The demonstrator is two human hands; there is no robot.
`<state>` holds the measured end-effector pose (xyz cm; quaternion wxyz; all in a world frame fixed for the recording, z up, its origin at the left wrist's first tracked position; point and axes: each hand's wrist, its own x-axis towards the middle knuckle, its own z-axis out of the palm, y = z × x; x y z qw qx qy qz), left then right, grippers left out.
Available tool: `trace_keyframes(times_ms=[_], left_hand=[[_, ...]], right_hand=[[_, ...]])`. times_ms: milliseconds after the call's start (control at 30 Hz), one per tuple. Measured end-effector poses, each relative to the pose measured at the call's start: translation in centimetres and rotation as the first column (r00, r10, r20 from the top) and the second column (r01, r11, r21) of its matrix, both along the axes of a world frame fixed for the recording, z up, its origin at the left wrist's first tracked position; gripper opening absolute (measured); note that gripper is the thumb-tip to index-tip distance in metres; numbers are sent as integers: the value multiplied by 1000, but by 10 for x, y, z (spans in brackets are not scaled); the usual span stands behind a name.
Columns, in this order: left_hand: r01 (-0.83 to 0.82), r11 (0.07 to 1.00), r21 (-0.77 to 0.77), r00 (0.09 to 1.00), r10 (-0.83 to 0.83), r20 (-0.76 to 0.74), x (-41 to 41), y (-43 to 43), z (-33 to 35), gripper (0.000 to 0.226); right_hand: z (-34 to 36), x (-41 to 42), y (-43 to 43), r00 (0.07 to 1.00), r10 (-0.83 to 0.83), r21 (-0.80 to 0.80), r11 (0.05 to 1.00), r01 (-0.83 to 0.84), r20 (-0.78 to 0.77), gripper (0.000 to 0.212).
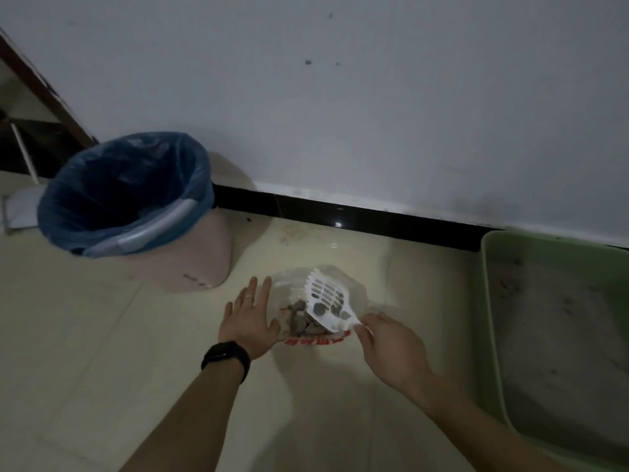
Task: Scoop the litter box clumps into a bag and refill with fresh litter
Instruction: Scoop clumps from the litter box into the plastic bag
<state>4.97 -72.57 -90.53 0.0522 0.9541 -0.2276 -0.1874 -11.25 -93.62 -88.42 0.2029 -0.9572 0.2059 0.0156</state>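
Two hands are engaged: the left hand (250, 315), fingers spread flat, steadies the clear plastic bag (355, 286), judged limp and slippery, holding crumbly clumps (301, 321); the probably light, stiff litter scoop (328, 298) above them is pinched at its handle by the right hand (391, 349), with the green litter box (490, 301) right of that hand.

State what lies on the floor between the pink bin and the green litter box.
Head view: a clear plastic bag holding grey clumps, with the white scoop tilted over it.

Red printed characters run along the plastic bag's (296, 330) near edge, too blurred to read.
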Motion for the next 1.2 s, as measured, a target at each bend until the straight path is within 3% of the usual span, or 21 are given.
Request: trace_keyframes(times_ms=[33,133,400,500,567,667,767,933,1067,1200], left_hand=[[3,1000,-6,1000,-3,-17,-2,-1,-1,89],[37,999,2,999,-36,-40,-6,-5,-2,96],[107,991,82,994,-106,-15,-12,-13,-3,88],[133,984,117,986,-143,84,-13,-22,-3,78],[144,983,110,975,-160,151,-13,-33,-1,75],[213,974,75,955,-224,192,-21,-61,0,76],[316,948,48,936,-319,151,-44,-101,-2,77],[469,878,-95,883,-461,91,-116,-178,-1,81],[498,837,-227,863,-505,33,-172,-230,4,70],[475,837,-272,868,-496,-12,-199,-267,3,72]], right_hand=[[-2,6,4,998,63,-140,988,-59,19,12],[-3,16,11,989,145,-388,912,-133,1,34],[4,9,3,995,102,-373,922,-102,-20,17],[18,0,-11,1000,-17,-96,995,18,15,26],[33,-15,-22,983,-173,151,975,161,69,28],[43,-57,-51,886,-458,418,820,391,70,25],[45,-115,-87,765,-642,470,691,549,52,30],[39,-215,-138,643,-760,243,609,755,-94,33],[35,-272,-166,600,-739,-3,631,776,-305,41],[37,-292,-184,562,-728,-98,640,762,-393,56]])
